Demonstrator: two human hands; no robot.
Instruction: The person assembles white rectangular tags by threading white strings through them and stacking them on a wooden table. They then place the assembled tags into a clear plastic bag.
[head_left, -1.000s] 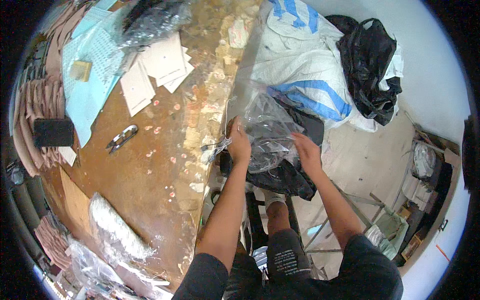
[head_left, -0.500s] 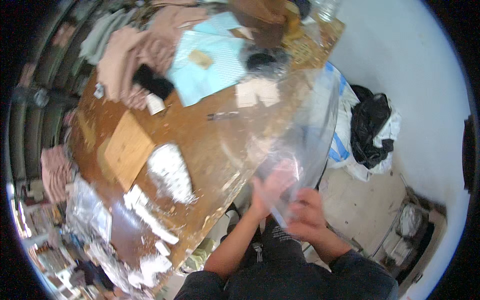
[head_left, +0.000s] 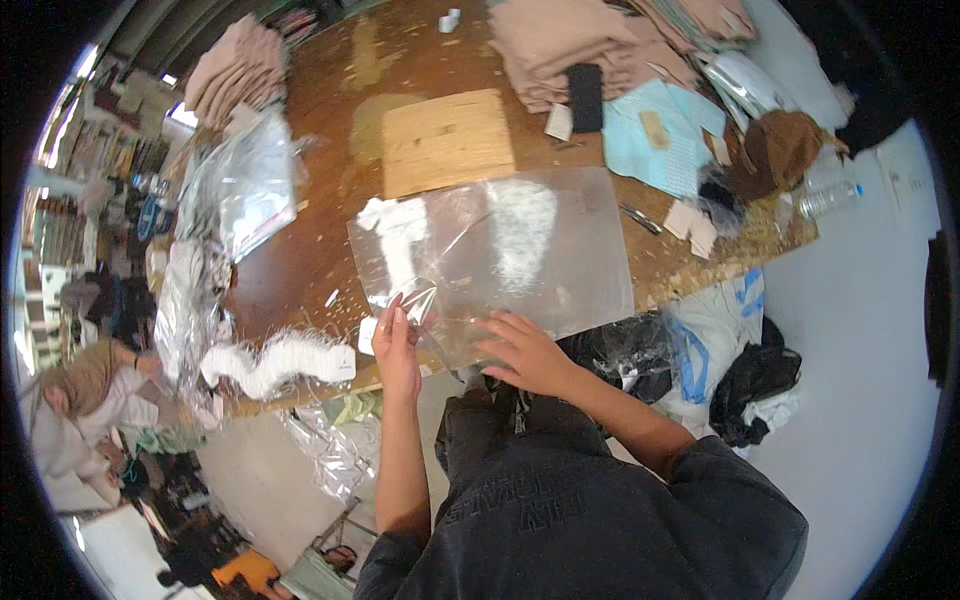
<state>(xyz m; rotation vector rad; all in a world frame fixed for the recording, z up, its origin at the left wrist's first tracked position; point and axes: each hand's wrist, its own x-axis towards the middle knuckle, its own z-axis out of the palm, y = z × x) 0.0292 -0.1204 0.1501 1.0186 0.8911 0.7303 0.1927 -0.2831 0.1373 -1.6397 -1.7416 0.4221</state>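
A clear plastic bag lies flat over the near part of the wooden table, its near edge toward me. My left hand pinches the bag's near left corner, where the film is folded up and catches the light. Palm down, my right hand has its fingers spread at the bag's near edge, gripping nothing; whether it touches the film I cannot tell. Through the film show two white bundles, a stringy one in the middle and a narrower one on the left.
A wooden board sits beyond the bag. White stringy tags lie at the near left, by a stack of plastic bags. Pink folded garments, a light-blue sheet and a pen are farther right. Another person is at far left.
My view has swung left. The bag, held up in both hands beside the table's edge before, now lies spread on the table. My right hand's fingers have opened; my left keeps a corner.
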